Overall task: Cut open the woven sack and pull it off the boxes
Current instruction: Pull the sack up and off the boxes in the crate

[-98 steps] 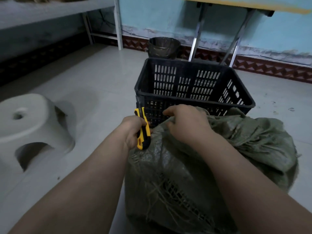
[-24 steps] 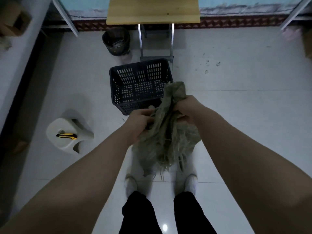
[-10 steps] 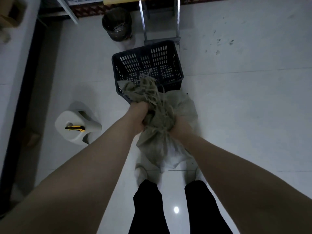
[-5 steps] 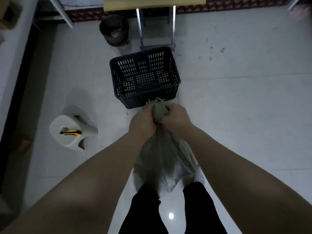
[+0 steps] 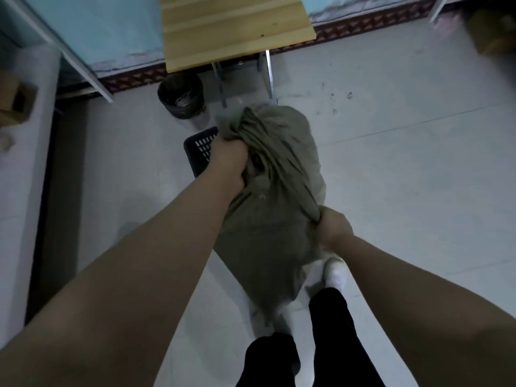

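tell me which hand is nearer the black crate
Left. The left hand grips the woven sack right in front of the black crate, overlapping it in view. The right hand grips the sack lower, well apart from the crate.

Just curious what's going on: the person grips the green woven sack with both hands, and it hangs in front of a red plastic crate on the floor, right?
Nearly. The crate is black, not red, as the head view shows. The rest holds: the left hand and right hand both grip the green woven sack, which hangs in front of it.

The hands are separating: the right hand (image 5: 333, 227) is dropping lower, spreading the woven sack (image 5: 275, 191) over the black crate (image 5: 199, 152).
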